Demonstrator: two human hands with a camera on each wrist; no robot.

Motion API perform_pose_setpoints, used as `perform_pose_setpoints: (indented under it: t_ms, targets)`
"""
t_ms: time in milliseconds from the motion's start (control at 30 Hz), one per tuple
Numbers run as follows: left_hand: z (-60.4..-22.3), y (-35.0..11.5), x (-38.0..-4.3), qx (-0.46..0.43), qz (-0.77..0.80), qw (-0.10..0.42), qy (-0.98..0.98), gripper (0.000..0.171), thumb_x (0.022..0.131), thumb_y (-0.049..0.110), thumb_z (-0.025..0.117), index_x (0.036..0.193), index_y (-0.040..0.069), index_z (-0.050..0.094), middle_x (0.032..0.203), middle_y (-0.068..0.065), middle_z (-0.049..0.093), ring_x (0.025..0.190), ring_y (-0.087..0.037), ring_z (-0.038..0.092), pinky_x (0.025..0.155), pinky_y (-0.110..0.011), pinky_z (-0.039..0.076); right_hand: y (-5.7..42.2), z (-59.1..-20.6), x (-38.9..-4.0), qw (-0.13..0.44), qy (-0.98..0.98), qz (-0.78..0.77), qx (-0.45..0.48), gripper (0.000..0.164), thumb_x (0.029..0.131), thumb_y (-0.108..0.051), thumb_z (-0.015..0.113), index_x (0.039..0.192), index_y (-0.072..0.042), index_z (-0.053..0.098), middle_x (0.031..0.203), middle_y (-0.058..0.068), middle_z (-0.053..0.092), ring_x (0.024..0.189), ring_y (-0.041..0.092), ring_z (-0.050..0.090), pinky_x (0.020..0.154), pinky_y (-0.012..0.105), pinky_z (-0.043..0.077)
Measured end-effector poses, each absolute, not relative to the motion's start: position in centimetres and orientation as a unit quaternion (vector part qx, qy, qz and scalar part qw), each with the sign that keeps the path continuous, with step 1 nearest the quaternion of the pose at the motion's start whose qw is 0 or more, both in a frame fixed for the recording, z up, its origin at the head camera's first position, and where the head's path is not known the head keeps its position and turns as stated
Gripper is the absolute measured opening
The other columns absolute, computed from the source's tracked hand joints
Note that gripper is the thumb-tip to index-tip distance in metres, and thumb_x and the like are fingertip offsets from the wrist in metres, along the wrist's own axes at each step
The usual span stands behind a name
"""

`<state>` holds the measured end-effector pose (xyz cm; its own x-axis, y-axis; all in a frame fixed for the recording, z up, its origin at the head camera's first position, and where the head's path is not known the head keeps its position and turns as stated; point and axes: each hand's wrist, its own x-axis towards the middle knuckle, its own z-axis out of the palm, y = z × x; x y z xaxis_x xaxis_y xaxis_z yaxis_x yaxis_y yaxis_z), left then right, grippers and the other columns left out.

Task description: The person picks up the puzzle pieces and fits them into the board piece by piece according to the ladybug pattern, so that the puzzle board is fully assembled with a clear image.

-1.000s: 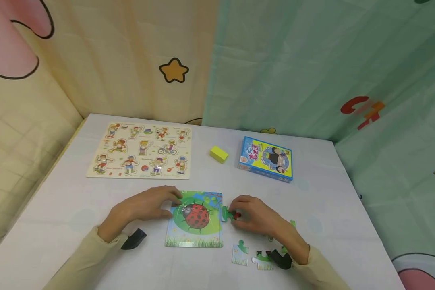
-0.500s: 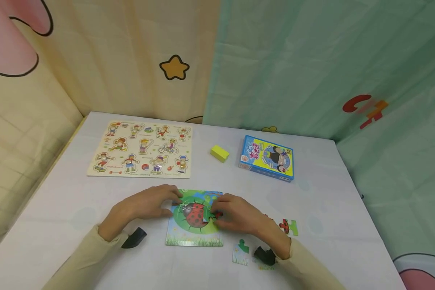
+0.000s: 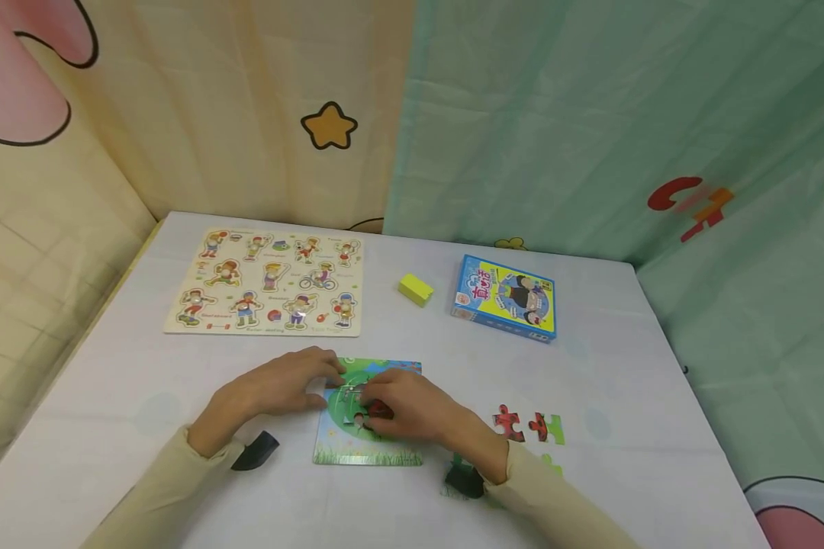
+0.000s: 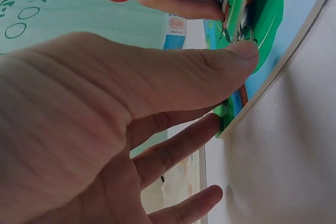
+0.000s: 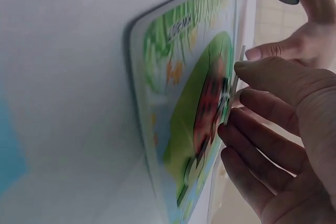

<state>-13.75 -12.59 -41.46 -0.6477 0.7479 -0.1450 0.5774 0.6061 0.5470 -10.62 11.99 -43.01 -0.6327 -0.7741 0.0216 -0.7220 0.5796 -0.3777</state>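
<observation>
A square ladybug puzzle board lies on the white table before me. My left hand rests at its upper left with the fingers spread; in the left wrist view the thumb and fingertips touch the board. Over the middle of the picture my right hand pinches a jigsaw piece between thumb and fingers. That piece is tilted, seen edge-on in the right wrist view, and mostly hidden from above. Loose jigsaw pieces, one red and one red and green, lie to the right; others sit partly under my right wrist.
Behind the left hand lies a cream board with sports figures. A yellow block and a blue and yellow box stand farther back on the table. Curtains hang along the back and sides.
My right hand has carried the jigsaw piece leftward from beside the board to over its middle. The loose pieces at right have come into sight. My left hand has stayed in place.
</observation>
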Motion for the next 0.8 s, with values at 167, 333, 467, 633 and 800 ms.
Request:
perform_pose_setpoints:
  t_ms: [167, 333, 467, 633, 800]
  targets:
    - [-41.5, -12.6, -13.8, 0.383, 0.23, 0.179, 0.877, 0.031, 0.085, 0.013, 0.078, 0.115, 0.01, 0.074, 0.122, -0.003, 0.065, 0.117, -0.026, 0.058, 0.099, -0.047, 0.051, 11.1, -43.1, -10.6, 0.076, 0.891, -0.159, -0.418, 0.017, 0.091, -0.026, 0.073, 0.104, -0.016, 0.074, 0.101, -0.006, 0.071, 0.09, 0.004, 0.059, 0.087, 0.018, 0.05]
    - [-41.5, -12.7, -13.8, 0.387, 0.229, 0.175, 0.876, 0.03, 0.085, 0.013, 0.078, 0.114, 0.01, 0.075, 0.121, -0.002, 0.065, 0.115, -0.025, 0.059, 0.098, -0.045, 0.051, 10.6, -43.2, -10.6, 0.072, 0.897, -0.149, -0.409, 0.018, 0.09, -0.028, 0.074, 0.104, -0.017, 0.075, 0.097, -0.008, 0.07, 0.086, 0.001, 0.057, 0.08, 0.015, 0.049]
    - [-41.5, -12.7, -13.9, 0.391, 0.228, 0.164, 0.877, 0.027, 0.084, 0.013, 0.078, 0.111, 0.01, 0.075, 0.115, 0.0, 0.065, 0.112, -0.023, 0.059, 0.096, -0.044, 0.052, 10.2, -43.2, -10.7, 0.068, 0.895, -0.147, -0.416, 0.012, 0.09, -0.027, 0.074, 0.098, -0.017, 0.074, 0.085, -0.01, 0.065, 0.077, 0.001, 0.052, 0.071, 0.013, 0.044]
    - [-41.8, -12.5, -14.1, 0.397, 0.225, 0.143, 0.879, 0.025, 0.081, 0.013, 0.08, 0.106, 0.01, 0.076, 0.108, 0.004, 0.064, 0.106, -0.019, 0.059, 0.093, -0.041, 0.052, 9.7, -43.2, -10.6, 0.064, 0.898, -0.142, -0.412, 0.01, 0.089, -0.025, 0.075, 0.087, -0.017, 0.07, 0.072, -0.012, 0.056, 0.068, 0.002, 0.045, 0.062, 0.013, 0.036]
    - [-42.3, -12.1, -14.0, 0.392, 0.218, 0.124, 0.885, 0.024, 0.078, 0.014, 0.084, 0.1, 0.012, 0.075, 0.098, 0.007, 0.061, 0.096, -0.014, 0.055, 0.085, -0.035, 0.051, 9.6, -43.3, -10.4, 0.058, 0.902, -0.137, -0.406, 0.012, 0.089, -0.025, 0.076, 0.083, -0.018, 0.069, 0.069, -0.013, 0.055, 0.066, 0.001, 0.045, 0.061, 0.013, 0.036]
